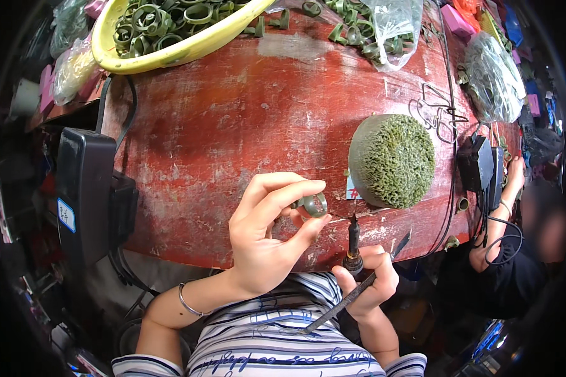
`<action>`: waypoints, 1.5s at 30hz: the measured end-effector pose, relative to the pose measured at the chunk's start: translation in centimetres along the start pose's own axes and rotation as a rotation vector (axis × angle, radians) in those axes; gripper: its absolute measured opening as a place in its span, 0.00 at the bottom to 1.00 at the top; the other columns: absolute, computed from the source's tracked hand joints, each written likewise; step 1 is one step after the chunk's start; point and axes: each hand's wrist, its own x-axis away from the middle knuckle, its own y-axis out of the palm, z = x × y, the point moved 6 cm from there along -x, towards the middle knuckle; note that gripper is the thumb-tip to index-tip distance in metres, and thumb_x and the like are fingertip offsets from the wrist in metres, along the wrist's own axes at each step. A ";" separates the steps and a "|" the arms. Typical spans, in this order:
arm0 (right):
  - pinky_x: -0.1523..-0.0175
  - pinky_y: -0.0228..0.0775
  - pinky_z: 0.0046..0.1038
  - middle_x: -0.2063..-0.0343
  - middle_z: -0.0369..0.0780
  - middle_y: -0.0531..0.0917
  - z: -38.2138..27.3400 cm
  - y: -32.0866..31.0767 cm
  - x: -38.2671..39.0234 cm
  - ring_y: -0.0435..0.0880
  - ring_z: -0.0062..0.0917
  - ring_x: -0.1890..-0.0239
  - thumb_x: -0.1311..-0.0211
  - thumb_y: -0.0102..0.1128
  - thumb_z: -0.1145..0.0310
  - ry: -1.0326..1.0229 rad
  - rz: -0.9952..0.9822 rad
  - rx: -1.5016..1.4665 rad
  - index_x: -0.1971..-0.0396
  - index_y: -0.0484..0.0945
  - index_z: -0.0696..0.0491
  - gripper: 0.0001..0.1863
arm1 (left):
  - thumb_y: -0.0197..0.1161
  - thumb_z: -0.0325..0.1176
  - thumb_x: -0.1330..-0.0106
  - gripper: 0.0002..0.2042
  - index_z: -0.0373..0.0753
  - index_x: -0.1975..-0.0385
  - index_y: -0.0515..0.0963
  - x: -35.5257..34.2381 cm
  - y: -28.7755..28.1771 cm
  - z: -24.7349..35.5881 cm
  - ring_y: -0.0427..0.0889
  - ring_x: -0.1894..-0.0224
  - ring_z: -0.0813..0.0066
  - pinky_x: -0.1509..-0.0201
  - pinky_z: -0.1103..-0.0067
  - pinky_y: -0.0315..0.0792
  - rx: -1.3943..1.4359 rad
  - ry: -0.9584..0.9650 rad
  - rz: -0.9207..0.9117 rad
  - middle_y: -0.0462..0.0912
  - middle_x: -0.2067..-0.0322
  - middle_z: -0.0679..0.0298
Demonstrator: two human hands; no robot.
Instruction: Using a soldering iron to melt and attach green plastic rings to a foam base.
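Note:
Between the thumb and fingertips of my left hand (267,232), a small green ring (315,204) is held up above the front of the red table. It looks like wax. My right hand (370,283), close by on the right, is closed round a black pen-like tool (353,242) resembling a soldering iron, its dark tip pointing up, away from me. The same hand also grips a long grey rod-handled tool (338,309) with a flat pointed blade, lying slantwise across the fingers. The tip and the ring are a short gap apart.
A rough-topped green round block (393,162) stands right of centre. A yellow basin (188,53) of green rings and a plastic bag (393,28) over more lie at the back. Black power boxes (85,195) and bent wires (437,116) flank me. A co-worker's arm (510,188) reaches in right.

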 end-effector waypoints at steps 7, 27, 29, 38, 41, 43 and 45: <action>0.81 0.66 0.21 0.82 0.41 0.76 -0.1 0.2 -0.2 0.75 0.25 0.86 0.65 0.76 0.64 0.000 0.004 0.045 0.80 0.68 0.57 0.22 | 0.65 0.13 0.54 0.21 0.32 0.58 0.74 0.1 0.2 -0.3 0.71 0.66 0.85 0.71 0.90 0.67 -0.016 0.018 -0.079 0.66 0.58 0.63; 0.81 0.65 0.21 0.82 0.40 0.75 0.0 0.2 -0.3 0.74 0.25 0.86 0.66 0.76 0.63 0.024 -0.002 0.046 0.81 0.69 0.57 0.22 | 0.65 0.13 0.53 0.21 0.31 0.57 0.73 0.2 0.3 -0.3 0.72 0.66 0.84 0.70 0.90 0.68 -0.021 0.007 -0.073 0.65 0.58 0.62; 0.81 0.65 0.21 0.82 0.40 0.75 0.0 0.2 -0.3 0.74 0.25 0.86 0.66 0.76 0.63 0.017 0.004 0.036 0.81 0.69 0.57 0.22 | 0.65 0.13 0.53 0.21 0.31 0.57 0.73 0.2 0.3 -0.3 0.72 0.66 0.84 0.70 0.90 0.68 -0.017 0.003 -0.073 0.65 0.58 0.62; 0.81 0.65 0.20 0.81 0.41 0.76 0.1 0.2 -0.3 0.74 0.24 0.86 0.65 0.76 0.64 0.030 -0.020 0.033 0.80 0.68 0.58 0.22 | 0.64 0.13 0.53 0.21 0.31 0.57 0.72 0.1 0.2 -0.3 0.73 0.65 0.83 0.68 0.89 0.70 -0.011 -0.017 -0.075 0.65 0.57 0.62; 0.80 0.65 0.20 0.81 0.41 0.76 0.1 0.3 -0.3 0.74 0.24 0.85 0.65 0.76 0.64 0.029 -0.018 0.018 0.80 0.67 0.57 0.22 | 0.64 0.13 0.53 0.21 0.31 0.56 0.72 0.1 0.1 -0.3 0.73 0.64 0.83 0.68 0.89 0.70 -0.009 -0.015 -0.077 0.65 0.57 0.62; 0.79 0.66 0.21 0.81 0.41 0.76 0.4 0.2 -0.2 0.75 0.24 0.85 0.64 0.75 0.64 0.067 -0.022 -0.029 0.80 0.67 0.57 0.22 | 0.64 0.13 0.53 0.21 0.30 0.56 0.72 0.1 0.1 -0.3 0.73 0.64 0.82 0.67 0.89 0.71 -0.007 -0.010 -0.074 0.65 0.57 0.62; 0.78 0.66 0.21 0.81 0.42 0.76 0.8 -0.1 0.4 0.75 0.24 0.84 0.64 0.75 0.64 0.106 -0.021 -0.071 0.81 0.66 0.57 0.22 | 0.63 0.13 0.53 0.21 0.30 0.56 0.72 0.1 0.2 -0.3 0.72 0.64 0.82 0.67 0.89 0.71 -0.011 -0.010 -0.081 0.65 0.57 0.62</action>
